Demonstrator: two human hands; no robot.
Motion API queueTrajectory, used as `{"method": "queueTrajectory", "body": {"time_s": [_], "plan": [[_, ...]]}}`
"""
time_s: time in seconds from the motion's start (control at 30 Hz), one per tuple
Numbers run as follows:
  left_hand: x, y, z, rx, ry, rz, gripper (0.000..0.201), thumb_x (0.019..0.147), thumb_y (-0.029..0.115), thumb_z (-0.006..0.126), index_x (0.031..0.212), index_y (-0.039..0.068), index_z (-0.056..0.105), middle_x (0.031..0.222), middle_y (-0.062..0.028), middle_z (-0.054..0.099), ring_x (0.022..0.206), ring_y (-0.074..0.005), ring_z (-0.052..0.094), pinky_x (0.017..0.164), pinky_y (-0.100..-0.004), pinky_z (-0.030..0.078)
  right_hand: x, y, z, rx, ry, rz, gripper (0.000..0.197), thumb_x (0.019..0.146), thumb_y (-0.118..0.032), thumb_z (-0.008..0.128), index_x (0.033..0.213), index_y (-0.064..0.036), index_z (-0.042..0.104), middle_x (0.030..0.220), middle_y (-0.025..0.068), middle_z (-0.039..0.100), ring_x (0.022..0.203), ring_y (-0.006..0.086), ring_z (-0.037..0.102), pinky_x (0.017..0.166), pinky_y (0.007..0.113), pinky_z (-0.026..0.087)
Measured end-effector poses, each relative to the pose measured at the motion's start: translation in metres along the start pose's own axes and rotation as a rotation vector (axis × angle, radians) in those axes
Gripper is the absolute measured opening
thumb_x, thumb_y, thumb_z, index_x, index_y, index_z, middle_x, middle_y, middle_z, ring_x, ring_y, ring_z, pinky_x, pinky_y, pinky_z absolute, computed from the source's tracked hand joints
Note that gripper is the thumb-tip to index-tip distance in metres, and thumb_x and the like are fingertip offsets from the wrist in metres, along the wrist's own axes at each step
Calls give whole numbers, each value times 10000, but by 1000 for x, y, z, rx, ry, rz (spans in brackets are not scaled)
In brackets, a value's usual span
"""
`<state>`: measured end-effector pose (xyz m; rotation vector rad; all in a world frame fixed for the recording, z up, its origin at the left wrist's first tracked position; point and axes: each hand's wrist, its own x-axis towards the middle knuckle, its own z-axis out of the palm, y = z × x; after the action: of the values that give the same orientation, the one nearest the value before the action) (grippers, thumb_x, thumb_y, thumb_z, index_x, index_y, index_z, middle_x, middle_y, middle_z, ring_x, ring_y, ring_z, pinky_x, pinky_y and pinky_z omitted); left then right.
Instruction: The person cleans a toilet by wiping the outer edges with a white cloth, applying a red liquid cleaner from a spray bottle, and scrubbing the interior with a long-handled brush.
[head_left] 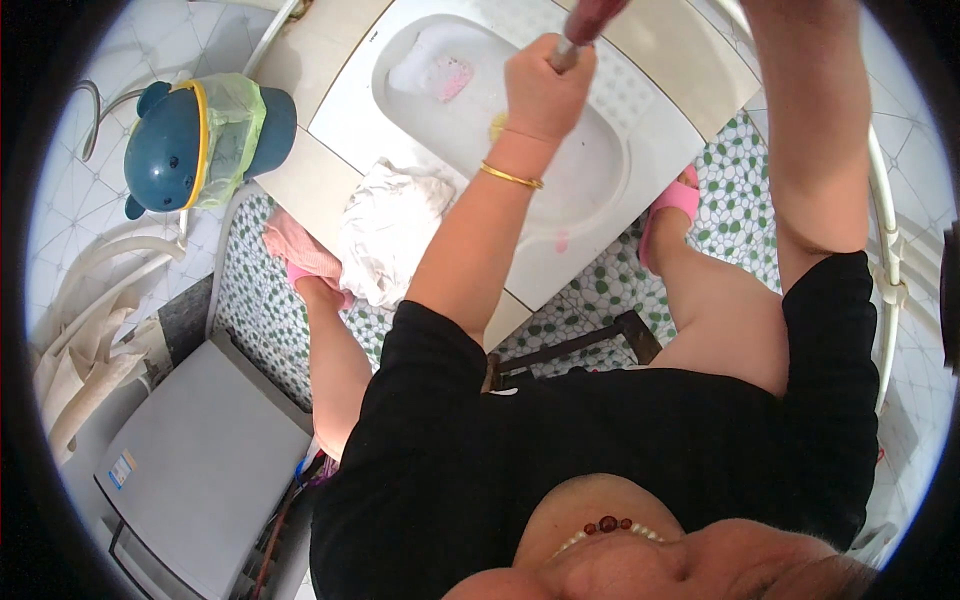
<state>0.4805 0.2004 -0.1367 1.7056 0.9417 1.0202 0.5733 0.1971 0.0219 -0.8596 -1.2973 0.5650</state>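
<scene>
My left hand [548, 92], with a gold bangle at the wrist, is closed around a rod-like handle [565, 57]. The handle is grey by my fist and dark red toward the top edge, where the picture cuts it off. Below my hand lies the basin of a white squat toilet [590, 170]. A yellow patch [497, 125] shows beside my wrist, too little of it to name. Farther left in the basin is a pink, speckled patch [452, 78]. My right arm reaches up out of the top edge, so the right hand is hidden.
A crumpled white cloth [392, 232] lies at the toilet's left front edge, beside a pink cloth [300, 247]. A blue animal-shaped bin [165, 150] with a green bag stands at left. A grey lidded box [205, 450] is lower left. White pipes [885, 230] run along the right.
</scene>
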Motion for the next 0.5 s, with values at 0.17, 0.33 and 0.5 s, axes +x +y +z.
{"method": "queueTrajectory", "body": {"time_s": [0.17,0.33,0.5], "plan": [[-32,33,23,-240,-138,-259,302,786,195,621,602,-6,492,480,-91,431,455,-144,383,449,-317,355,-8,0,1,15,11,13,186,792,-47,508,917,55,600,536,6,519,440,62,452,428,205,373],[-22,22,19,-190,-157,-225,311,802,225,609,615,-4,513,487,-111,465,448,-185,418,458,-336,374,3,-6,-7,23,31,45,204,799,-62,504,928,71,591,544,21,527,441,77,472,430,213,399],[25,-28,-41,342,-91,59,297,789,247,641,652,3,541,552,-178,518,485,-307,485,489,-370,411,12,-6,-12,50,63,84,226,807,-77,500,939,87,582,551,36,536,441,92,493,432,221,425]]}}
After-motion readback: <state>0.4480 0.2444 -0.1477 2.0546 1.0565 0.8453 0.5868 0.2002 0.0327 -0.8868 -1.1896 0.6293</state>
